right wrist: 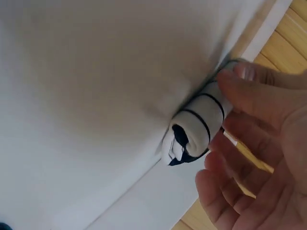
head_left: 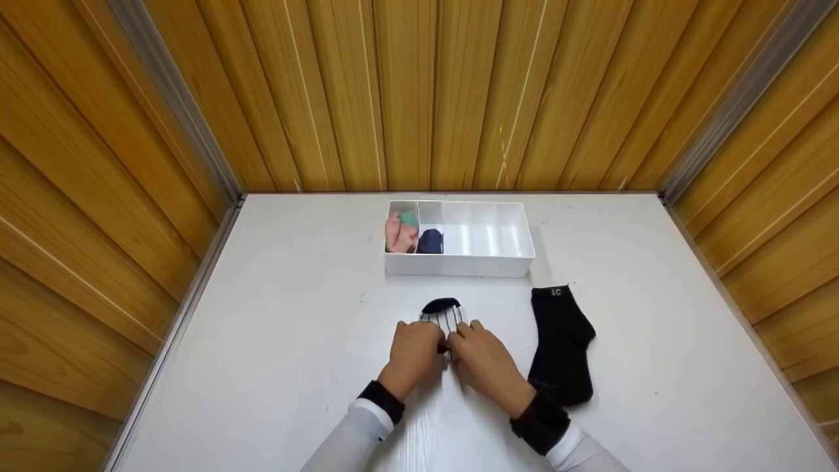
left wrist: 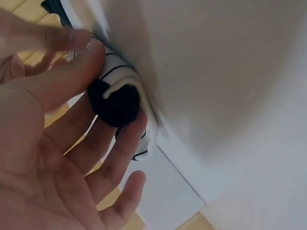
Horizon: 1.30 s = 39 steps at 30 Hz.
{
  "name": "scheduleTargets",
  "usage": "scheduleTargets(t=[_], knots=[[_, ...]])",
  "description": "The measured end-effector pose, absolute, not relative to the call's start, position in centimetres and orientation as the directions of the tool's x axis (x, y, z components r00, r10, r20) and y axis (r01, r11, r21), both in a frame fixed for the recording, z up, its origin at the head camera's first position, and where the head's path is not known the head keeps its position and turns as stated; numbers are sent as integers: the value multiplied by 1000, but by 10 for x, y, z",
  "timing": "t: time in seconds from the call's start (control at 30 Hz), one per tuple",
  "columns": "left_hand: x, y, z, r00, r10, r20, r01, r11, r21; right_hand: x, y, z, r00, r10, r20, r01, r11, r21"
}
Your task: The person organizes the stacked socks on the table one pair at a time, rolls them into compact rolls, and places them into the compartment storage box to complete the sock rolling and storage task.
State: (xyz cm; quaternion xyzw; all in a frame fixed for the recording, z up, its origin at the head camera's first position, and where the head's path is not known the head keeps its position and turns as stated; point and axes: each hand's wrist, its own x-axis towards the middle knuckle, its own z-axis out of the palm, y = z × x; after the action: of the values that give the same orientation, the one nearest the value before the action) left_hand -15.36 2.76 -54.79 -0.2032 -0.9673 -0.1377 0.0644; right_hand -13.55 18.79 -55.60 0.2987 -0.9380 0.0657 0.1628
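Between the left grip (head_left: 413, 352) and the right grip (head_left: 485, 362), thumb and fingers of each pinching it, one striped sock (head_left: 444, 317) lies partly rolled on the worktop (head_left: 295, 341). It should prove light, soft and unbreakable (though a loose coil would probably spring open), so the roll's two ends look the best hold. Further out come one black sock (head_left: 564, 347) on the right and one white tray (head_left: 459, 266) with two bundles in neighbouring compartments: one pink and green (head_left: 401, 236), one navy (head_left: 430, 242).

The black sock (head_left: 562, 347) bears pale letters (head_left: 556, 292), apparently "LC".
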Motion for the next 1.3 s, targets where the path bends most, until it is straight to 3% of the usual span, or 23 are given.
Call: scheduleTargets(t=[0.17,0.6,0.93,1.2,1.3], knots=[[-155,26,-542,-901,411,138,433,851,296,-131,187,-558,-784,-501,367,-544,839,-17],[-148,32,-554,-891,378,251,424,892,159,-137,189,-552,-817,-508,273,-541,839,-58],[-152,30,-548,-905,386,180,416,890,185,-134,187,-556,-796,-494,348,-532,846,-16],[-151,29,-550,-870,417,264,467,868,167,-141,193,-553,-843,-466,268,-520,833,-188],[-152,31,-552,-867,412,279,463,874,149,-140,194,-553,-837,-474,275,-528,832,-171]])
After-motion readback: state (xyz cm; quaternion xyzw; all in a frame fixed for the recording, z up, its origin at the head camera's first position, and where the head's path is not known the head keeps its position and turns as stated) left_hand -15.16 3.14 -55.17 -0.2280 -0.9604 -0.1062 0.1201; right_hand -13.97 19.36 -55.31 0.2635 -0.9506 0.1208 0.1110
